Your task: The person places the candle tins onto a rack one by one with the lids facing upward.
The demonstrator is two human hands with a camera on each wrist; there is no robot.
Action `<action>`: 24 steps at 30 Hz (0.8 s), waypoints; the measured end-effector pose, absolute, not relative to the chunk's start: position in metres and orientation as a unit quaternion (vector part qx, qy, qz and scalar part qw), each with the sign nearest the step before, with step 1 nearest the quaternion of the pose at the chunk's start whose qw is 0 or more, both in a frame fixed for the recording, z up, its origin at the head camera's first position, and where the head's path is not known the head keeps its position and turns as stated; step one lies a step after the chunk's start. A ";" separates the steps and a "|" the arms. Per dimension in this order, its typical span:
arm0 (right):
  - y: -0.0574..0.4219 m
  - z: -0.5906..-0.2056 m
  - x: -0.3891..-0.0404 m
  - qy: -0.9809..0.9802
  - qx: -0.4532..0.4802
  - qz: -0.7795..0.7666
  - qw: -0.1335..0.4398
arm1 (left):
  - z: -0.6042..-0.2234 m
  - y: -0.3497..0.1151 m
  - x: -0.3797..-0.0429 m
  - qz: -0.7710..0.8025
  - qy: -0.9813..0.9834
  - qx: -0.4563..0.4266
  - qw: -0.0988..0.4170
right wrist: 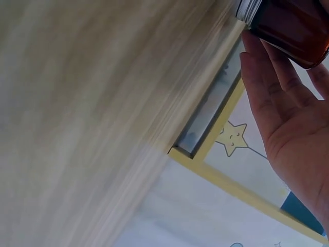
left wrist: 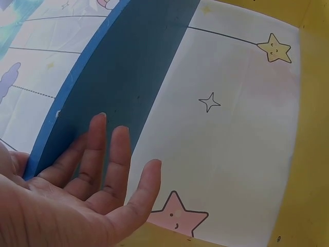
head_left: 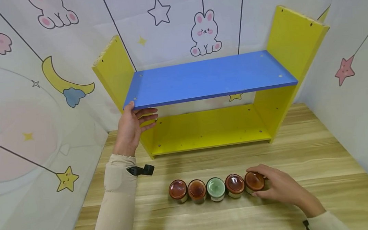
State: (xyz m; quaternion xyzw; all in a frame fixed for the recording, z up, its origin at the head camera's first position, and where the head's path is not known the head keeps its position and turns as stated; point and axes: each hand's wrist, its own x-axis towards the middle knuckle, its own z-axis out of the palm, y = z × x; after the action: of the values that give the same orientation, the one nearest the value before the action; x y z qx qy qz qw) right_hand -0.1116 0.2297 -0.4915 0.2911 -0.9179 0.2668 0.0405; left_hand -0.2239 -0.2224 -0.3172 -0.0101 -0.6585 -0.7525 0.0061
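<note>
My left hand (head_left: 129,129) is at the front left corner of the blue shelf board (head_left: 207,79), thumb on top and the other fingers spread below it. The board spans a yellow shelf unit (head_left: 203,129). Farther right, my right hand (head_left: 282,186) holds the rightmost amber glass jar (head_left: 254,181) between thumb and fingers. In the right wrist view that jar (right wrist: 290,28) has its silver lid toward the table. Left of it, in a row, stand another amber jar (head_left: 235,183), a green jar (head_left: 216,187) and two more amber jars (head_left: 197,190).
The unit's yellow side panels (head_left: 294,38) rise above the blue board. Its bottom yellow board lies just over the wood-grain table (head_left: 312,150). Cartoon-printed cloth (head_left: 174,36) hangs behind and on both sides. A black wrist mount (head_left: 141,170) sticks out from the left sleeve.
</note>
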 end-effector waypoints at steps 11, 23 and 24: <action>0.236 -0.491 -0.111 -0.912 0.276 0.305 0.014 | -0.317 -0.222 -0.223 -0.754 -0.656 -0.013 0.017; 0.242 -0.491 -0.112 -0.905 0.262 0.334 -0.018 | -0.319 -0.223 -0.224 -0.755 -0.655 -0.016 0.017; 0.242 -0.491 -0.112 -0.904 0.262 0.337 -0.020 | -0.319 -0.223 -0.224 -0.755 -0.655 -0.015 0.017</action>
State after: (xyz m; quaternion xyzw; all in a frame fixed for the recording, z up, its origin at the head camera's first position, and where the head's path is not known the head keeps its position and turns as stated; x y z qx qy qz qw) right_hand -0.1122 0.2418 -0.4915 0.2619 -0.9043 0.3366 -0.0203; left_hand -0.2237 -0.2229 -0.3189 -0.0153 -0.6550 -0.7553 0.0168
